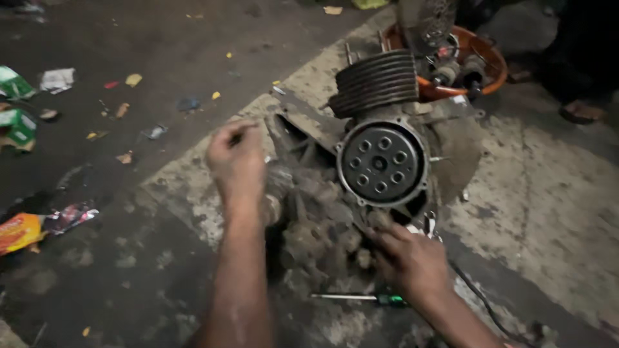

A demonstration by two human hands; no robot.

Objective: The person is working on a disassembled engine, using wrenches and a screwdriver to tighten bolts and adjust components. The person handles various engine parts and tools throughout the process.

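A dirty grey engine (361,174) lies on the ground in the middle of the head view. It has a finned cylinder (375,82) at the top and a round plate with several holes (382,163) facing up. My left hand (235,158) is curled on the engine's left edge, its fingers closed around something small that I cannot make out. My right hand (406,258) rests on the mud-caked lower casing, its fingers pressed against the metal just under the round plate.
A screwdriver with a green handle (358,298) lies on the ground below the engine. An orange ring-shaped tray (490,61) with parts stands behind the cylinder. Someone's sandalled foot (580,111) is at the right. Paper litter (19,232) is scattered on the dark floor to the left.
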